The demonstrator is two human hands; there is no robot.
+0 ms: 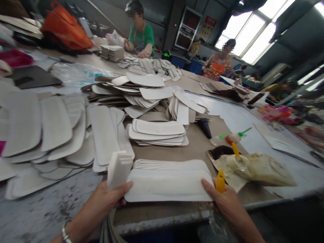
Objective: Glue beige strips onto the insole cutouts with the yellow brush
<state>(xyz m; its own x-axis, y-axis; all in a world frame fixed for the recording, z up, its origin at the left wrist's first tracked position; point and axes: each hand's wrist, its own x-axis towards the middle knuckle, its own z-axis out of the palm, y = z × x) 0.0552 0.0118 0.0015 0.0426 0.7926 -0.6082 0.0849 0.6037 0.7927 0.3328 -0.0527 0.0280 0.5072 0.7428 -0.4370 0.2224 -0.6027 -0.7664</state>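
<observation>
We had a long white piece right in front of us, at the near edge of the bench. We could not tell if it touched the bench top. Our left hand pinched its left end, thumb on top. A bundle of narrow white strips stood up in that same hand. Our right hand pinched the right end, and a yellow handle stuck up from it. A silver bracelet was on our left wrist.

Just behind our piece, more white pieces lay spread like a fan. Past them sat a small stack. On the left was a big, messy heap, and another heap lay farther back. On the right we had a black cone, a little bottle with a green tip, and a clear bag with something pale in it.

Far off, a person in green and a person in an orange apron were at the bench too.
</observation>
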